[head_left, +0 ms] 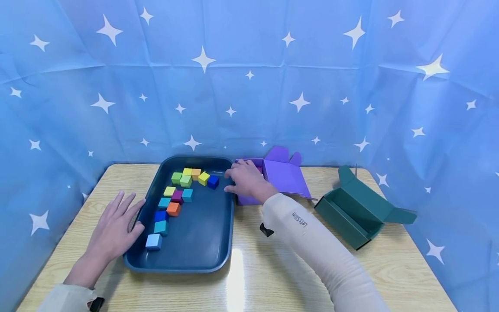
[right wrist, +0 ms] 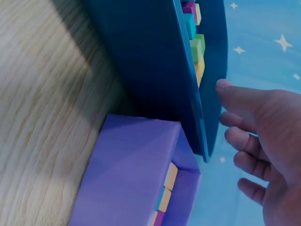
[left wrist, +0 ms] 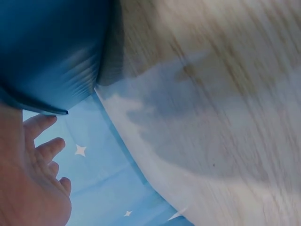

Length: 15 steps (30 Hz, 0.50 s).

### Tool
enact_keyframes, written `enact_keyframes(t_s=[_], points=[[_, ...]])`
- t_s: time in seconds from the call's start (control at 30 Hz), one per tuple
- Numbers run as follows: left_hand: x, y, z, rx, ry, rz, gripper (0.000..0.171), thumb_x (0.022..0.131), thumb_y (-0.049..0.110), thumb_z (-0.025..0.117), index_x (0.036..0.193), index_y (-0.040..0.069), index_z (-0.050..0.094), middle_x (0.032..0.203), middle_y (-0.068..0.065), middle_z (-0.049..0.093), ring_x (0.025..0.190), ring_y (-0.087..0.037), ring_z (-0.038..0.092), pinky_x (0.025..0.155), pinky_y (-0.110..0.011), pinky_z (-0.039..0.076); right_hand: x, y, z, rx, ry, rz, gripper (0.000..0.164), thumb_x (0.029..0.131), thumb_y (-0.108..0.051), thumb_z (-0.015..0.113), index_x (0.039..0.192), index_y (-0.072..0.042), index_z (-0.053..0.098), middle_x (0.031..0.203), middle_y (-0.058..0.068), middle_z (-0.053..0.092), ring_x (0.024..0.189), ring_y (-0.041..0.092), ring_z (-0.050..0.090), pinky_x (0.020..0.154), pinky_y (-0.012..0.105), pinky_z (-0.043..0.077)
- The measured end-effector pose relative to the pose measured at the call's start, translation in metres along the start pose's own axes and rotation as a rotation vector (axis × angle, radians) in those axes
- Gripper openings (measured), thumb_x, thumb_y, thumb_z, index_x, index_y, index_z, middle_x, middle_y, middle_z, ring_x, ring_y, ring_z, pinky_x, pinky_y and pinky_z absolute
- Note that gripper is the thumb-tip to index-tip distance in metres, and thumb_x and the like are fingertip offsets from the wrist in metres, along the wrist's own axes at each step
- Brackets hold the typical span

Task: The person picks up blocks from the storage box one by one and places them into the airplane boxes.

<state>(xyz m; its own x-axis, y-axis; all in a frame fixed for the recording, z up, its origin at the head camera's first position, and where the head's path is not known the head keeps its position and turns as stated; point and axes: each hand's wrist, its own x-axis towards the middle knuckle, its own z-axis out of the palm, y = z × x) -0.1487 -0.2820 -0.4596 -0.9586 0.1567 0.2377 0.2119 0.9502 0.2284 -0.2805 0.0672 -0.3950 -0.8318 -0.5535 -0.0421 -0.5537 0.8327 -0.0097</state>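
Note:
A dark blue tray (head_left: 202, 236) holds a winding line of small colored cubes. At its upper end are a yellow cube (head_left: 203, 178) and a dark blue cube (head_left: 212, 182); a light blue cube (head_left: 153, 242) lies nearest me. My left hand (head_left: 111, 236) is beside the tray's left rim, fingers extended and holding nothing. Over the left end of an uncovered purple box (head_left: 249, 200), close to the tray's right rim, hovers my right hand (head_left: 249, 180). Its fingers are loosely bent and empty in the right wrist view, where cubes (right wrist: 164, 200) show inside the box.
On the right of the wooden table (head_left: 269, 268) stands a dark green box (head_left: 345, 214) with its lid raised. The purple box's lid (head_left: 286, 177) spreads to the right. A blue curtain (head_left: 249, 86) with white stars surrounds the table's back and sides.

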Motion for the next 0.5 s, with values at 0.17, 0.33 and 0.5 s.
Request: enact_keyframes(t_s=[0.17,0.33,0.5], points=[[0.004,0.000,-0.005,0.028,-0.008,0.041,0.053,0.090,0.027,0.055,0.138,0.004,0.050,0.152,-0.026,0.033,0.150,-0.043,0.009,0.120,-0.064,0.007,0.000,-0.004,0.002,0.001,-0.012,0.013,0.044,0.089,-0.049,0.065,0.124,-0.024,0.067,0.125,-0.001,0.065,0.124,0.023,0.048,0.112,0.043,0.035],[0.020,-0.002,-0.010,0.033,-0.023,0.057,0.048,0.095,0.028,0.053,0.136,0.004,0.052,0.152,-0.027,0.033,0.149,-0.044,0.011,0.118,-0.066,0.010,0.003,-0.011,0.005,-0.033,-0.011,0.019,0.044,0.089,-0.049,0.065,0.123,-0.022,0.068,0.122,-0.002,0.066,0.114,0.020,0.049,0.106,0.041,0.038],[0.040,-0.002,-0.006,0.045,-0.108,0.047,0.055,0.100,0.033,0.046,0.147,0.005,0.041,0.154,-0.028,0.030,0.148,-0.046,0.013,0.116,-0.067,0.014,0.008,-0.023,0.006,-0.105,-0.027,0.008,0.045,0.088,-0.052,0.065,0.122,-0.022,0.069,0.118,-0.003,0.067,0.106,0.018,0.051,0.096,0.036,0.041]])
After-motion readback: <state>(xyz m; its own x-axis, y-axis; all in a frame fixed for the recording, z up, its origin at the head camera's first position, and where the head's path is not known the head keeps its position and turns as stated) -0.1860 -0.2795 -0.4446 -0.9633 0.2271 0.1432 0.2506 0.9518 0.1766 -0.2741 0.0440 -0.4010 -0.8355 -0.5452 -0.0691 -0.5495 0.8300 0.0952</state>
